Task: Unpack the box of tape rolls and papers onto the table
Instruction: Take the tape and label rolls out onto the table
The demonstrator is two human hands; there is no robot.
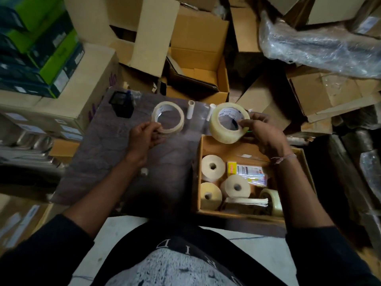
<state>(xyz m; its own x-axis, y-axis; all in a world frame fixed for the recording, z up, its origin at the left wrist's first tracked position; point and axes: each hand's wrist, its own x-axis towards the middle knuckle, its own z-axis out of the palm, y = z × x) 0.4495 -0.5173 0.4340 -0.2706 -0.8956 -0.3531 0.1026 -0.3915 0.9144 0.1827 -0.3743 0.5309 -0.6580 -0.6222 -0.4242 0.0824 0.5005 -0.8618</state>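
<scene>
An open cardboard box [305,174] stands on the right of the dark table [115,162]. Inside it lie several cream tape rolls [213,167], a clear roll [272,201] and packets of papers [249,172]. My left hand [144,135] grips the near edge of a thin clear tape roll [168,117] over the table's far part. My right hand [261,131] holds a thick clear tape roll [227,122] above the box's far edge, fingers inside its core.
Two white tubes [190,109] and a black mesh holder [121,104] stand at the table's far edge. A small white piece [144,171] lies mid-table. Stacked and open cardboard boxes [198,58] and plastic wrap [319,44] crowd all around.
</scene>
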